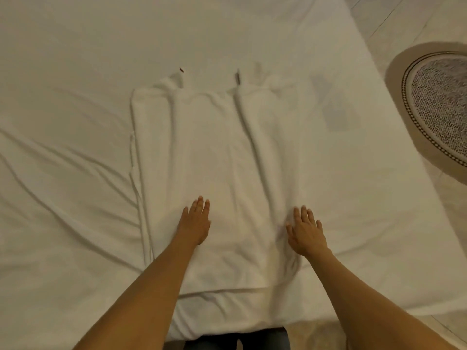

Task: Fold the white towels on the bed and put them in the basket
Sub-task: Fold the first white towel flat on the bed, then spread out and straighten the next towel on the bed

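a white towel [214, 157] is being pressed flat on a white-sheeted bed [75, 59], seen from a head-worn camera looking down over two bare forearms. the left hand [195, 223] is being laid palm-down on the towel's near half, fingers together and extended, holding nothing. the right hand [305, 232] is being laid palm-down near the towel's right side, fingers spread a little wider, also gripping nothing. the towel is lying lengthwise away from the person, in the middle of the bed, its near hem just short of the mattress edge. long raised folds are running along it: one down the left side and one right of centre, with the far end bunched and rumpled. a small dark tag [237, 77] is showing at the far end, and a small reddish mark [181, 69] is lying on the sheet just beyond the far left corner. the bed sheet is creased in long diagonal wrinkles to the left of the towel. on the pale floor to the right of the bed, part of a round woven basket [439, 102] with a patterned rim is being shown, well apart from the towel; what is inside it cannot be told. dark trousers [237, 342] are visible at the bed's near edge.
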`<state>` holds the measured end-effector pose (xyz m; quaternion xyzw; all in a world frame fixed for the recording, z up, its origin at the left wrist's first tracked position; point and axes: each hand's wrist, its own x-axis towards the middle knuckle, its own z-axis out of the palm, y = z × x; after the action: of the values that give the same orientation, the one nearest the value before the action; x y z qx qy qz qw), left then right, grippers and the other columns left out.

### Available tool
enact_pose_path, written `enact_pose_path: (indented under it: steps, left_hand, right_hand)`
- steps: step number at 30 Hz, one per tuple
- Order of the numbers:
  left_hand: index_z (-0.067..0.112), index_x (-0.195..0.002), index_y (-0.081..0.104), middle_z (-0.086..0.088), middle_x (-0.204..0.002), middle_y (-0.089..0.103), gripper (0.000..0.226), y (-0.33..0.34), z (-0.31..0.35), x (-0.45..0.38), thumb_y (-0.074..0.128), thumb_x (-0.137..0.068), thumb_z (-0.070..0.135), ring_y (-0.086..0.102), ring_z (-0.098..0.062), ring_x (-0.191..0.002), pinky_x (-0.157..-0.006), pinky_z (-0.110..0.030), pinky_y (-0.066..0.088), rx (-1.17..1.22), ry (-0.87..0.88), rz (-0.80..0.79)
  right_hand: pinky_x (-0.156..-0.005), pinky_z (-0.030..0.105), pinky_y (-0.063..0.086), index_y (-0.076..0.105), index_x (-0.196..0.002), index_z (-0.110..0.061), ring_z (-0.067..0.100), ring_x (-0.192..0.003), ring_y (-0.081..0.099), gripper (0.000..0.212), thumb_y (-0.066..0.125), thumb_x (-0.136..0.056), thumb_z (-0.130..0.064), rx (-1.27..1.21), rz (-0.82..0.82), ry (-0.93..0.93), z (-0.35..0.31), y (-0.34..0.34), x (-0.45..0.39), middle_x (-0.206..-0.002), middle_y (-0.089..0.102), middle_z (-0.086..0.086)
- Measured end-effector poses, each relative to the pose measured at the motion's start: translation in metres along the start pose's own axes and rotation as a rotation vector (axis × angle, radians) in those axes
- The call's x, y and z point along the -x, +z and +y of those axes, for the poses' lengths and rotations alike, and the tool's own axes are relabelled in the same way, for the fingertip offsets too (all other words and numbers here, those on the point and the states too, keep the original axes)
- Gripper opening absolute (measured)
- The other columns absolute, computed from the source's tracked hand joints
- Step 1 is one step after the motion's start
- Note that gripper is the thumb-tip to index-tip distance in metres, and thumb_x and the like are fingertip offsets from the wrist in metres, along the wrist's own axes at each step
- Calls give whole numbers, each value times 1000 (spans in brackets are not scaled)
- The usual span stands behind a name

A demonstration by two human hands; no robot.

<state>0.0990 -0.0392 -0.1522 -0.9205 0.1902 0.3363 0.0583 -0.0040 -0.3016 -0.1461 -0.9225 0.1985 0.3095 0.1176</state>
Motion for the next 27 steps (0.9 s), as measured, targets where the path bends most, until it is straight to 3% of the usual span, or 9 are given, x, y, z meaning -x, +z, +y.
enact_pose_path:
  steps: [11, 17, 22, 27]
  left_hand:
    - [6, -150, -5, -13, -159, -11, 61, -90, 89, -138, 22, -103, 34, -4, -24, -148, -119, -41, 9, -89, 204, 146]
    - [5, -150, -1, -13, -159, -9, 63, -138, 128, -212, 25, -103, 37, -4, -24, -148, -119, -40, 8, -70, 238, 261]
    - [4, -150, -3, -14, -158, -11, 66, -159, 169, -266, 23, -102, 41, -7, -25, -148, -120, -39, 4, -62, 303, 317]
    - [3, -149, -8, -18, -157, -13, 76, -152, 206, -312, 22, -99, 51, -12, -30, -146, -120, -44, -2, 78, 221, 283]
  right_hand:
    - [-119, 43, 7, -1, -150, -9, 24, -147, -5, 62, 20, -101, -39, -254, 118, 95, 13, -33, -94, -159, -5, 10]
    - [-119, 40, -4, -5, -150, -13, 18, -146, -13, 69, 19, -98, -50, -403, 139, 132, 10, -15, -130, -159, -12, 5]
    - [-118, 34, -10, -8, -150, -20, 5, -140, -20, 80, 1, -84, -64, -448, 345, 160, 6, 19, -151, -158, -13, -2]
    - [-116, 28, -9, 10, -151, -20, 7, -145, -3, 73, 9, -91, -62, -425, 527, 182, 3, 48, -167, -159, 8, -2]
